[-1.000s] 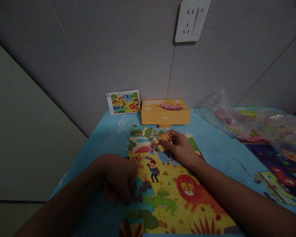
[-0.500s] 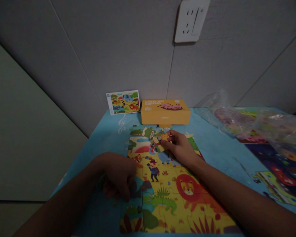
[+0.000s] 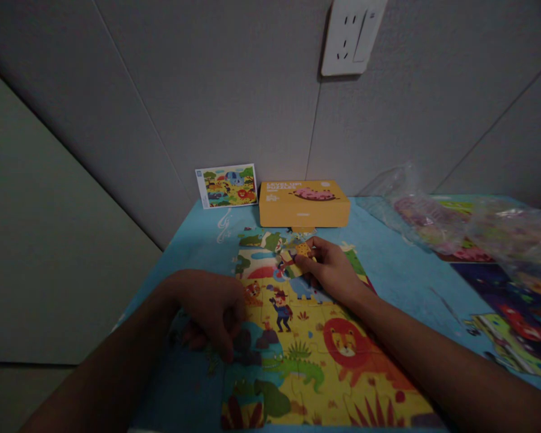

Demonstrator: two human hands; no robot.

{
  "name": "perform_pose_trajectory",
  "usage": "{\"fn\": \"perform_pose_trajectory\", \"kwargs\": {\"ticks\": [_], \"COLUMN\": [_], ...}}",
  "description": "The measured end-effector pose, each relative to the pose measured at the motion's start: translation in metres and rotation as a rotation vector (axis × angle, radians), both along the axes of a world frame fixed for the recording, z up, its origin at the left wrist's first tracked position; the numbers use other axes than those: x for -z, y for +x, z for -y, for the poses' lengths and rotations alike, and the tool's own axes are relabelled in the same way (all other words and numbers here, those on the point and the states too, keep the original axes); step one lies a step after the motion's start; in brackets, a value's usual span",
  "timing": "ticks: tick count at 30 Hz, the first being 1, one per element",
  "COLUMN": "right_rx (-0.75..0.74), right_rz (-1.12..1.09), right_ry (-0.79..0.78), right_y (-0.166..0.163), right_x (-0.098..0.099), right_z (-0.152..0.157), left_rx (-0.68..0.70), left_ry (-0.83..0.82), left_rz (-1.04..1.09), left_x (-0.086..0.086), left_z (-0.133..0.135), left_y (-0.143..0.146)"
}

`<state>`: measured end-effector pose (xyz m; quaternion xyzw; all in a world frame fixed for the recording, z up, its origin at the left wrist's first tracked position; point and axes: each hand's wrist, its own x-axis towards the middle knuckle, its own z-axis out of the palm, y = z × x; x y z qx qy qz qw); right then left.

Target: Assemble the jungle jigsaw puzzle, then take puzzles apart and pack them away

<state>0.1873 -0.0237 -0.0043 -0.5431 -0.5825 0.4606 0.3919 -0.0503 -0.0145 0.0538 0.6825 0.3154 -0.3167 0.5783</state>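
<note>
At the left, the left hand [image 3: 211, 313] is laid knuckles-up on the near-left edge of the jigsaw puzzle [image 3: 306, 337], fingers curled down and pressed onto the darker pieces there, apparently so that the assembled sheet is kept from sliding on the blue counter [image 3: 401, 270]; nothing is seen held in that grip, though the fingertips are hidden. Behind, a reference card [image 3: 226, 185] is propped against the wall, judged to be kept in sight as a guide, with the yellow puzzle box [image 3: 303, 203] just beside it. Further right, the right hand [image 3: 331, 270] is stretched forward, wrist low, and a loose puzzle piece [image 3: 297, 257] is pinched in its grip over the puzzle's far edge. At far right, a clear plastic bag [image 3: 460, 222] is left lying.
</note>
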Motion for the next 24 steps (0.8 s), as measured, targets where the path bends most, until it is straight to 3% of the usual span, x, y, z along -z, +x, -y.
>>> {"fn": "perform_pose_trajectory", "kwargs": {"ticks": [3,9,24], "right_rx": [-0.002,-0.002,0.004], "right_rz": [-0.004,-0.009,0.024], "right_ry": [0.009,0.012,0.014], "right_y": [0.001,0.001,0.002], "right_x": [0.002,0.004,0.003], "right_z": [0.0,-0.001,-0.001], "left_rx": [-0.039,0.084,0.08], "left_ry": [0.049,-0.022,-0.02], "left_rz": [0.108,0.091,0.071], "left_x": [0.004,0.014,0.007], "left_z": [0.004,0.014,0.012], "left_y": [0.005,0.019,0.02]}}
